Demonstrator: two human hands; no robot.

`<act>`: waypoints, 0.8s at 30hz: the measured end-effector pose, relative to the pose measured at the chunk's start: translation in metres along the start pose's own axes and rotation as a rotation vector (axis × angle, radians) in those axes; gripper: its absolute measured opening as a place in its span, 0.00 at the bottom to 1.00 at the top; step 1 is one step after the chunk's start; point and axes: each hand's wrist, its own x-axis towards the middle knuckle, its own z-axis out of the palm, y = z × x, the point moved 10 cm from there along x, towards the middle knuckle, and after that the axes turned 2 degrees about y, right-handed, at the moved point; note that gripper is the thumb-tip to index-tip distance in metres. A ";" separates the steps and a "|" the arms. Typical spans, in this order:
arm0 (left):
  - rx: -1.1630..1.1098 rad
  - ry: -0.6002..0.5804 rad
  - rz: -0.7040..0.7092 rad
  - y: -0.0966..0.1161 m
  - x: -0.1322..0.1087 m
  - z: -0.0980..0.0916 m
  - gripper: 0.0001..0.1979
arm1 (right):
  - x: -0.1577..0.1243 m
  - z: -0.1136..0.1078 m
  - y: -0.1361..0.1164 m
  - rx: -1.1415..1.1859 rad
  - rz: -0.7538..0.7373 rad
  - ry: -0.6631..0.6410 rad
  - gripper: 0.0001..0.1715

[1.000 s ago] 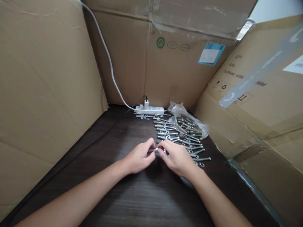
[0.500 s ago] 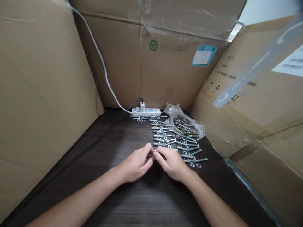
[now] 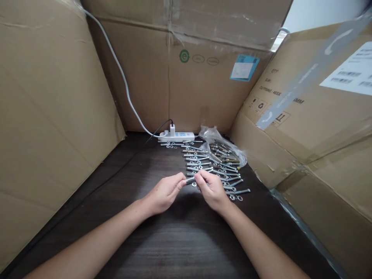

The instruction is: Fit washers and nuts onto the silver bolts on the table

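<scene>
Between my hands a silvery expansion bolt [image 3: 190, 179] lies level, a short stretch of its metal showing. The left end is pinched between the thumb and fingers of my left hand [image 3: 165, 193]. My right hand [image 3: 211, 190] closes on the right end, so its tip is hidden. Just under the bolt a loose washer [image 3: 194, 184] shows on the table. Beyond and right of my hands lie rows of separated metal bolts [image 3: 241, 191], sleeves and washers [image 3: 240, 198].
A clear plastic bag [image 3: 213, 135] with several assembled bolts [image 3: 223, 151] sits behind the rows. At the back is a white power strip [image 3: 186, 136] with a plug and cables. Cardboard boxes [image 3: 139, 77] wall in the dark table [image 3: 162, 248] on three sides.
My hands have moved slightly apart and a little away from me, uncovering the bolt's middle. My left fingers have closed flatter on it. The view has shifted slightly.
</scene>
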 end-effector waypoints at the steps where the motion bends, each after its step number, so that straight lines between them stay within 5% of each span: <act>1: -0.009 -0.013 -0.011 0.000 0.000 0.001 0.15 | -0.001 -0.001 -0.001 0.031 0.003 0.015 0.18; 9: -0.150 -0.028 0.005 0.008 0.000 0.008 0.12 | -0.006 0.009 -0.027 0.052 -0.103 0.032 0.08; 13: -0.085 0.028 -0.052 -0.001 -0.002 -0.001 0.12 | 0.015 -0.016 -0.024 -0.199 -0.171 0.075 0.06; 19: 0.077 0.021 -0.045 -0.003 -0.002 -0.008 0.09 | 0.081 -0.087 0.068 -0.907 0.040 0.013 0.12; 24: 0.140 -0.022 0.003 -0.001 -0.001 -0.004 0.09 | 0.096 -0.102 0.128 -0.934 0.132 -0.040 0.11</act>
